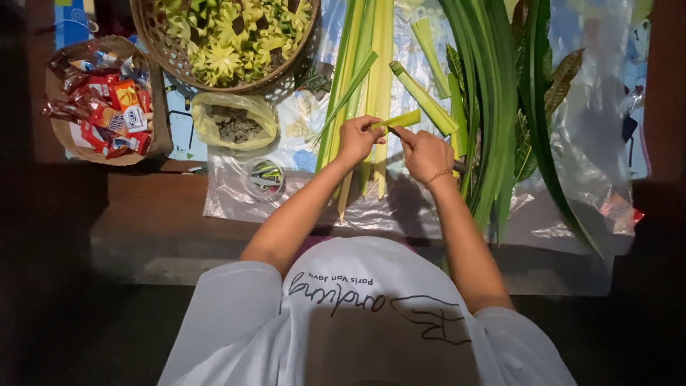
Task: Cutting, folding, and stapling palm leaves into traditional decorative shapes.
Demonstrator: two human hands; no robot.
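Over the leaves, both hands [391, 143] pinch a folded leaf strip [401, 120].

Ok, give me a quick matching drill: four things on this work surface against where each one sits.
Things:
1. woven basket
2. yellow bag
3. snack packets
4. leaf strip

Places:
A. between left hand and right hand
B. far left
C. top, full of folded leaf pieces
D. just below the basket

Pairs: 1-C, 2-D, 3-B, 4-A
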